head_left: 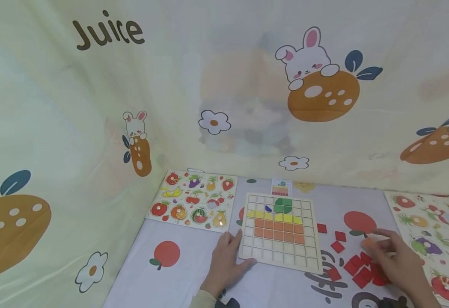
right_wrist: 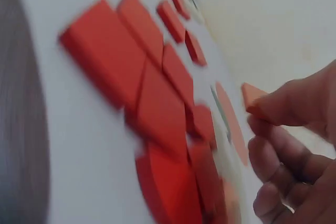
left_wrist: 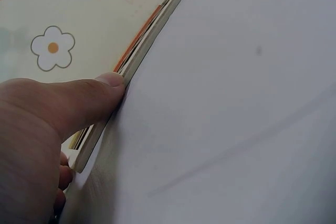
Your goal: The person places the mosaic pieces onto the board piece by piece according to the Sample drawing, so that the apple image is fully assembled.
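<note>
A pale grid board bears rows of orange tiles and yellow tiles, a green patch and a small blue piece. My left hand holds the board's near left corner, thumb along the near edge and fingers at the left side. In the left wrist view the thumb lies against the board's edge. Right of the board, my right hand pinches a small orange tile between thumb and forefinger. Loose red tiles lie beside and below that hand.
A fruit puzzle board lies at the back left, another fruit puzzle board at the right. Behind the grid board sits a small picture card. A printed curtain rises behind the cloth-covered table.
</note>
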### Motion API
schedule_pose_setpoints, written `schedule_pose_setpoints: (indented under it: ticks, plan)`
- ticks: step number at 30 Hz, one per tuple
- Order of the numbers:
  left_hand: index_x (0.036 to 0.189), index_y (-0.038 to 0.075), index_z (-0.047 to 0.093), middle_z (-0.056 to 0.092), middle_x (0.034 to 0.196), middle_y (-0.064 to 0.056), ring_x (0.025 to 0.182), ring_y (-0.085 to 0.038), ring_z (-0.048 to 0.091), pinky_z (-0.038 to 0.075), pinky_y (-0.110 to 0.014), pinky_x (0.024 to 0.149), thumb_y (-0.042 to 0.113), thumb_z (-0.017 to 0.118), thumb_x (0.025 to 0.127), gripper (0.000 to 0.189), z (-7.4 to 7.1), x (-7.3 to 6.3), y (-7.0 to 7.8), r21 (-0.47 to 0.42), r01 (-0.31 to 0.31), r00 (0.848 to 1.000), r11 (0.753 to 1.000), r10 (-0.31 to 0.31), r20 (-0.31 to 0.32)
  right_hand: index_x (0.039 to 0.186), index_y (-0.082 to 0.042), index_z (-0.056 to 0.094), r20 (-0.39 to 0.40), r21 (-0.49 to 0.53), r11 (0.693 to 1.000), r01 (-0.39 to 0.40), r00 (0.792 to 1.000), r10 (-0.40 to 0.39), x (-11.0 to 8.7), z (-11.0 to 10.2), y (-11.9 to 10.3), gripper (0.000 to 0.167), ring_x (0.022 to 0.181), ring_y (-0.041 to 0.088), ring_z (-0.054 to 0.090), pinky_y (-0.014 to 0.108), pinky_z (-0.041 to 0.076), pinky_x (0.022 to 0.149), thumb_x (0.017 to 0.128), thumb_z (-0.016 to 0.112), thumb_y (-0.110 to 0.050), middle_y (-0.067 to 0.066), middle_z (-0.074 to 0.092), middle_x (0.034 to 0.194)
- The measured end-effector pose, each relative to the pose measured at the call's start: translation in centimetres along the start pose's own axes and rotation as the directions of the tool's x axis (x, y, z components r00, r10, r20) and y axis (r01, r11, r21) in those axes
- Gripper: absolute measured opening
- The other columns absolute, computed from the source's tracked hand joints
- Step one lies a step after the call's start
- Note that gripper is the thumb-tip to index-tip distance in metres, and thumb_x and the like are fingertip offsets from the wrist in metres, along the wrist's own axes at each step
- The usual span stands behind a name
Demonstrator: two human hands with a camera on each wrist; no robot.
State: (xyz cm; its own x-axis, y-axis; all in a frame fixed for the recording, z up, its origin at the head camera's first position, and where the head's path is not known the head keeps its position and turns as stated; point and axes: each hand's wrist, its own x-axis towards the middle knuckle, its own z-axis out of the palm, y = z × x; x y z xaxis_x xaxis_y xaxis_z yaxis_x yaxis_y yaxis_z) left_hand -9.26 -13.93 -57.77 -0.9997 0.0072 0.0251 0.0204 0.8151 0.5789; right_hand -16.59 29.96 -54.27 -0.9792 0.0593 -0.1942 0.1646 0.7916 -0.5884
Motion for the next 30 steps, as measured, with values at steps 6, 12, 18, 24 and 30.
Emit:
schedule_pose_setpoints:
  ticks: [6,12,18,24,30]
  plan:
    - [0.162,0.016,0.046,0.037,0.102,0.009,0.093,-0.004,0.033,0.032,-0.021,0.075,0.058,0.080,0.088,0.092,0.0,0.1,0.0,0.004,0.004,1.000,1.000,-0.004,0.004,0.147,-0.006,0.057,-0.059,0.057,0.995,0.083,0.995,-0.080,0.1,1.9,-3.1,0.061,0.092,0.030,0.068,0.023,0.050,0.063,0.105,0.062,-0.050,0.025,0.071,0.115]
    - [0.161,0.016,0.046,0.037,0.102,0.009,0.094,-0.004,0.033,0.032,-0.022,0.075,0.057,0.081,0.088,0.091,-0.2,0.1,0.2,0.007,0.007,1.000,1.000,-0.007,0.007,0.136,-0.013,0.069,-0.200,0.122,0.966,0.230,0.959,-0.203,-0.2,5.2,-7.1,0.042,0.081,0.018,0.069,0.021,0.052,0.060,0.100,0.075,-0.035,0.016,0.076,0.104]
    - [0.162,0.016,0.046,0.037,0.103,0.009,0.094,-0.004,0.033,0.032,-0.021,0.075,0.057,0.082,0.088,0.091,-0.2,0.1,0.1,0.010,0.005,1.000,1.000,-0.005,0.001,0.134,-0.012,0.071,-0.234,0.229,0.936,0.267,0.949,-0.213,0.7,8.2,-10.3,0.042,0.080,0.013,0.070,0.019,0.054,0.062,0.099,0.077,-0.034,0.014,0.077,0.102]
    - [0.161,0.014,0.047,0.037,0.102,0.008,0.093,-0.004,0.033,0.032,-0.022,0.074,0.054,0.082,0.088,0.090,-0.3,0.1,0.2,-0.006,0.002,1.000,1.000,-0.002,0.003,0.135,-0.015,0.071,-0.161,0.291,0.929,0.230,0.969,-0.189,1.4,10.2,-13.2,0.043,0.095,0.023,0.070,0.017,0.050,0.076,0.099,0.077,-0.037,0.012,0.076,0.108]
    - [0.161,0.015,0.047,0.037,0.102,0.009,0.093,-0.004,0.033,0.032,-0.021,0.074,0.055,0.082,0.088,0.091,-0.4,0.1,0.2,-0.005,0.012,1.000,1.000,-0.012,0.013,0.131,-0.015,0.072,-0.093,0.332,0.910,0.247,0.969,-0.229,1.9,12.0,-15.7,0.042,0.100,0.025,0.072,0.016,0.051,0.083,0.095,0.081,-0.035,0.009,0.075,0.111]
